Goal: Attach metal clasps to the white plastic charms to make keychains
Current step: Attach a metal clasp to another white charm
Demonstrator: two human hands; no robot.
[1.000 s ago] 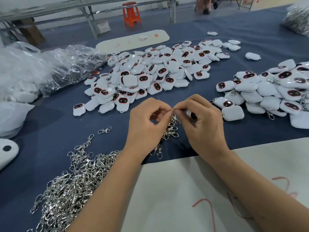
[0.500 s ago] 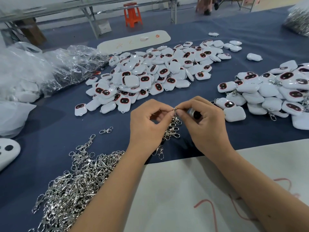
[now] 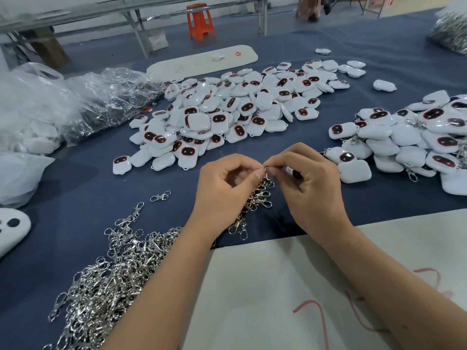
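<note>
Pinching at the same spot: left hand and right hand meet fingertip to fingertip over the blue tablecloth. Left thumb and forefinger are curled onto a small metal clasp at the meeting point; a clump of clasps hangs and lies just below the fingers. Right hand's fingers are curled round a white charm; only its dark face edge shows between thumb and palm. Can't tell whether the clasp is already through the charm's loop, too small.

Loose clasp pile sits near-left, partly under the left forearm. One stray clasp lies apart from it on the cloth.

Big heap of bare charms is mid-table beyond the hands. Second heap of charms is to the right, several with clasps visible on them, nearest one just beside the right hand.

White board with red marks lies under both forearms. Crumpled clear plastic bags far left. Long white panel past the middle heap. Orange stool on the floor behind the table.
</note>
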